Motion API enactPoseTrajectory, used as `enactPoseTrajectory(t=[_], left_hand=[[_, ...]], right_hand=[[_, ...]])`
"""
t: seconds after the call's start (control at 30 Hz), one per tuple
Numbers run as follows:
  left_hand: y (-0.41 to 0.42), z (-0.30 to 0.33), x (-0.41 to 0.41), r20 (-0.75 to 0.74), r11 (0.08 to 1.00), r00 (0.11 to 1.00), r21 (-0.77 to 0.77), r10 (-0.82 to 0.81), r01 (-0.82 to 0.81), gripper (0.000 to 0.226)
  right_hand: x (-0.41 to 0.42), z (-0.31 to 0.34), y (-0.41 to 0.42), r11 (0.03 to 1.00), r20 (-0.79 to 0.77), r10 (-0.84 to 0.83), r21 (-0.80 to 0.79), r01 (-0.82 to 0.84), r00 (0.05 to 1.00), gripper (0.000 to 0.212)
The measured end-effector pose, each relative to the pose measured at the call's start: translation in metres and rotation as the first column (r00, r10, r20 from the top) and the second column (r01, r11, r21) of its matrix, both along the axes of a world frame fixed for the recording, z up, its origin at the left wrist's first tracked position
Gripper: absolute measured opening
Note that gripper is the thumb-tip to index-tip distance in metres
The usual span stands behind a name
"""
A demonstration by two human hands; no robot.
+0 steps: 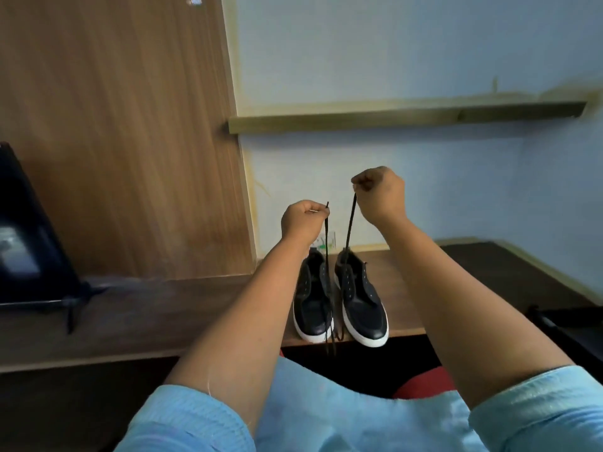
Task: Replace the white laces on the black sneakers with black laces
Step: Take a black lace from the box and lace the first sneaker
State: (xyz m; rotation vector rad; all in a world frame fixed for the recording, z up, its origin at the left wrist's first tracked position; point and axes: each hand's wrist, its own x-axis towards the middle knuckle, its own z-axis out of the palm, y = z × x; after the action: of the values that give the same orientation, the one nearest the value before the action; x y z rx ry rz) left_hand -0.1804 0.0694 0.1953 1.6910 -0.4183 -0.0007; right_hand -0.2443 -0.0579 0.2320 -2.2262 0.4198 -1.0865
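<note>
We see a wood-grain panel [114, 132] filling the left of the view and a pale blue wall [408, 53] to its right, with a narrow wooden shelf [404, 114] fixed across that wall. Below runs the dark brown surface [146, 305], carrying a dark screen [26, 243] at the far left. Our two bare forearms reach up from light blue sleeves [182, 422]. The pair of black sneakers [339, 301] with white soles stands side by side near the front edge of the surface, toes toward us, no laces through the eyelets as far as we can tell. Our left hand [301, 221] is raised above the sneakers, its grip pinching one end of a black lace [327, 256]; our right hand [380, 194], slightly higher, pinches the other strand. Both strands hang down in front of the sneakers, past the surface's edge.
</note>
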Motion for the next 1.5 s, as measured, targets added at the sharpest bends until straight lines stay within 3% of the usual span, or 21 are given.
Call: enactPoseTrajectory(t=[0.1,0.17,0.23,0.27,0.33,0.4,0.47,0.57,0.67,0.73,0.8,0.87,0.93,0.97,1.03,1.2,1.5], left_hand=[[-0.009,-0.032,0.017,-0.045,1.000,0.999,-0.008,-0.022,0.021,0.007],[-0.015,-0.048,0.028,-0.047,0.998,0.998,-0.035,-0.051,0.049,0.006],[-0.019,-0.064,0.039,-0.067,0.994,0.993,-0.046,-0.098,0.095,0.008],[-0.020,-0.071,0.045,-0.081,0.994,0.991,-0.038,-0.104,0.102,0.009],[-0.019,-0.094,0.059,-0.109,0.999,0.994,0.025,-0.018,0.021,0.018],[-0.013,-0.125,0.073,-0.098,0.984,0.990,0.151,0.105,-0.089,0.025],[-0.009,-0.152,0.082,-0.079,0.912,0.988,0.398,0.136,-0.094,0.027],[-0.015,-0.166,0.092,-0.052,0.648,0.996,0.762,0.076,-0.010,0.048],[-0.028,-0.167,0.094,0.001,0.469,1.000,0.883,0.030,-0.016,0.061],[-0.029,-0.167,0.098,0.010,0.453,0.999,0.891,0.044,-0.029,0.048],[-0.022,-0.168,0.105,-0.057,0.530,0.995,0.848,0.083,0.004,0.026],[-0.013,-0.171,0.114,-0.245,0.749,0.961,0.659,0.131,0.066,0.008],[-0.005,-0.171,0.116,-0.494,0.921,0.863,0.375,0.107,0.101,0.020],[-0.001,-0.172,0.117,-0.558,0.950,0.825,0.296,0.087,0.100,0.024],[0.005,-0.176,0.119,-0.617,0.967,0.784,0.232,0.061,0.107,0.025],[0.008,-0.181,0.124,-0.667,0.979,0.742,0.186,0.063,0.084,0.022],[0.007,-0.180,0.124,-0.660,0.977,0.749,0.190,0.057,0.093,0.019]], right_hand=[[0.024,-0.044,-0.007,0.992,-0.157,0.124,0.012,-0.124,0.980,0.031],[0.034,-0.076,-0.006,0.930,-0.246,0.324,0.260,-0.260,0.913,0.035],[0.044,-0.106,-0.007,0.750,-0.119,0.510,0.546,-0.373,0.852,0.028],[0.049,-0.120,-0.008,0.667,-0.038,0.529,0.636,-0.388,0.848,0.023],[0.059,-0.146,-0.017,0.603,0.015,0.464,0.727,-0.329,0.886,0.015],[0.069,-0.171,-0.026,0.660,-0.076,0.421,0.709,-0.247,0.904,0.016],[0.078,-0.194,-0.028,0.742,-0.189,0.420,0.635,-0.216,0.888,0.019],[0.089,-0.220,-0.019,0.789,-0.260,0.416,0.580,-0.204,0.871,0.018],[0.098,-0.239,-0.009,0.849,-0.293,0.373,0.490,-0.197,0.880,0.016],[0.102,-0.244,-0.003,0.892,-0.321,0.339,0.407,-0.195,0.884,0.014],[0.104,-0.247,0.000,0.905,-0.309,0.307,0.388,-0.176,0.900,0.011],[0.105,-0.247,0.002,0.900,-0.296,0.295,0.405,-0.160,0.909,0.010],[0.106,-0.249,0.004,0.905,-0.297,0.293,0.394,-0.163,0.909,0.010],[0.106,-0.249,0.005,0.909,-0.298,0.290,0.383,-0.164,0.910,0.009],[0.105,-0.250,0.009,0.934,-0.324,0.261,0.324,-0.152,0.910,0.004],[0.100,-0.252,0.020,0.987,-0.437,0.159,0.039,-0.158,0.885,0.015],[0.100,-0.260,0.021,0.961,-0.407,0.161,-0.143,-0.236,0.899,0.016]])
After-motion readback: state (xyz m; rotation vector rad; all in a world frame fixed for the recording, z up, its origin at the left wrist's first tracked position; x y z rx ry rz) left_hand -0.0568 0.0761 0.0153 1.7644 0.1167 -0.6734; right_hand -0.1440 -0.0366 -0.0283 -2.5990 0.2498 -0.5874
